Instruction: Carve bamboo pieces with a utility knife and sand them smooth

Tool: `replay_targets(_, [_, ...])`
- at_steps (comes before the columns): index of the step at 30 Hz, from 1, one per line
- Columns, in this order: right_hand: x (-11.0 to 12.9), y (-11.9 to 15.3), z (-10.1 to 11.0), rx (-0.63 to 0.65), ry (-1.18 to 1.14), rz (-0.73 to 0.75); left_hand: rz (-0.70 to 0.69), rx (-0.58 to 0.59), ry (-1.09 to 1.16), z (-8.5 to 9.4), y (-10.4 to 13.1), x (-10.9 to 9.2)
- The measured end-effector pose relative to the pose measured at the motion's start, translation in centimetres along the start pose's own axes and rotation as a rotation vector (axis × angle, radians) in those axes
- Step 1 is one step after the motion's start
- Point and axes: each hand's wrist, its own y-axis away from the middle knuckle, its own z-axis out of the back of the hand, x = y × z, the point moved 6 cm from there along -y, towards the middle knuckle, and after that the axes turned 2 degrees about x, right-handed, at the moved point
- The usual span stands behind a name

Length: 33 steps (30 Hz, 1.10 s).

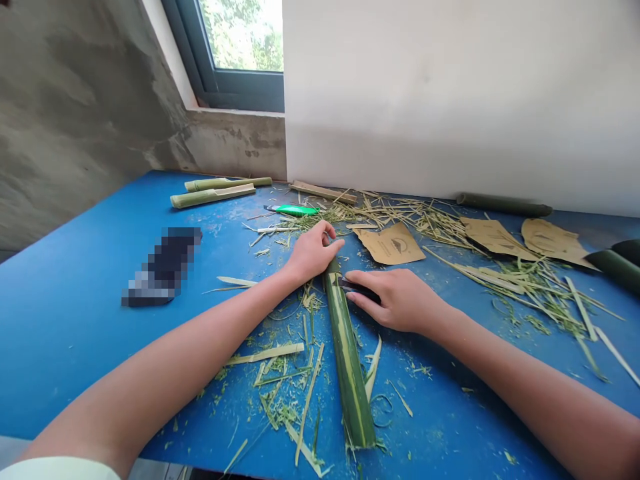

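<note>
A green bamboo tube (349, 363) lies lengthwise on the blue table, its near end close to the front edge. Pale stripes run along it where the skin is gone, and a light notch shows near its far end. My left hand (314, 252) is closed around that far end, thumb on top. From the right, my right hand (400, 300) grips a dark-handled knife (363, 289), its blade touching the bamboo at the notch. Most of the knife handle is hidden by my fingers.
Split bamboo pieces (213, 195) lie at the back left, near a green utility knife (295, 210). Bamboo shavings (430, 220) litter the table (90, 267). Sandpaper sheets (393, 244) and more bamboo tubes (505, 203) are at the right. A blurred dark object (163, 267) lies left.
</note>
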Motion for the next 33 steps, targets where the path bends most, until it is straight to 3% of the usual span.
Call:
replay_targets(6, [-0.3, 0.3, -0.1, 0.015, -0.034, -0.043, -0.217, 0.221, -0.106, -0.8, 0.5, -1.5])
replay_targets(20, [-0.4, 0.6, -0.3, 0.058, -0.069, 0.068, -0.235, 0.232, -0.09, -1.2, 0.4, -1.3])
replay_targets(26, [0.3, 1.0, 0.0, 0.057, -0.117, 0.182, -0.26, 0.233, -0.092, -1.1, 0.6, -1.3])
replay_targets(33, [0.8, 1.2, -0.1, 0.073, -0.051, 0.11, -0.262, 0.202, -0.112, -1.0, 0.5, -1.3])
